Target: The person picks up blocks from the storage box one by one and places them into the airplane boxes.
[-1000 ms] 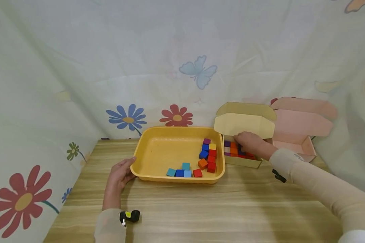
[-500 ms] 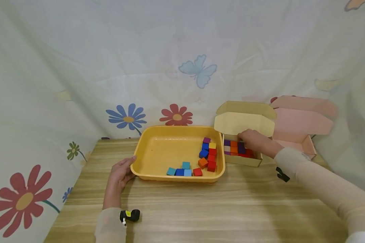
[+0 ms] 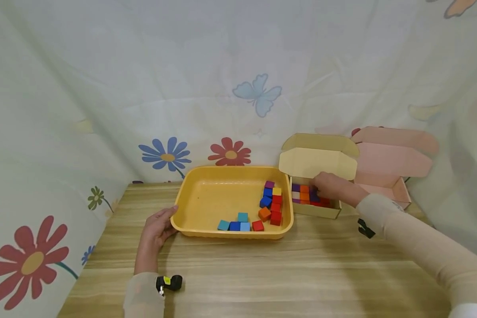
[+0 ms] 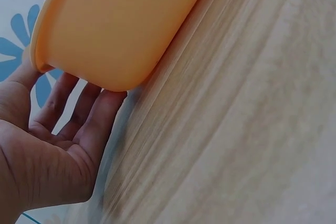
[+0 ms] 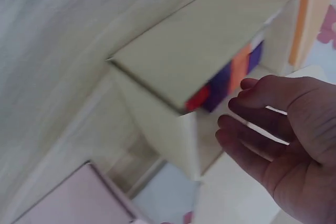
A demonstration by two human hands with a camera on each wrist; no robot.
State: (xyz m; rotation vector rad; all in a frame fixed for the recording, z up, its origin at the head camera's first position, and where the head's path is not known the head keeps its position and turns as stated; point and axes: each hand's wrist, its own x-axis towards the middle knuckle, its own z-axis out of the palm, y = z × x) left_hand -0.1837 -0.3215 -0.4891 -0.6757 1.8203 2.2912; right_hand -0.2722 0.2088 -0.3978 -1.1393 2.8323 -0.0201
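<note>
My left hand (image 3: 157, 226) holds the left front corner of the yellow tray (image 3: 210, 194). In the left wrist view the thumb is at the rim and the fingertips touch the outer wall. Coloured cubes lie inside along the tray's right side and front, among them a red cube (image 3: 276, 217) and a teal cube (image 3: 243, 217). Over the pale yellow cardboard box (image 3: 318, 211) is my right hand (image 3: 334, 186), its fingertips by a dark purple block (image 3: 313, 195). In the right wrist view its fingers are loosely bent with nothing visible between them. Orange blocks (image 3: 304, 193) and red blocks sit beside.
The box's raised lid (image 3: 314, 163) stands behind my right hand. To its right is an open pink cardboard box (image 3: 401, 193). A patterned curtain (image 3: 175, 88) hangs behind the wooden table (image 3: 242, 274).
My right hand drew back a little to the right from the box, showing the dark purple block, then returned slightly left over it. The left hand and the tray stay put.
</note>
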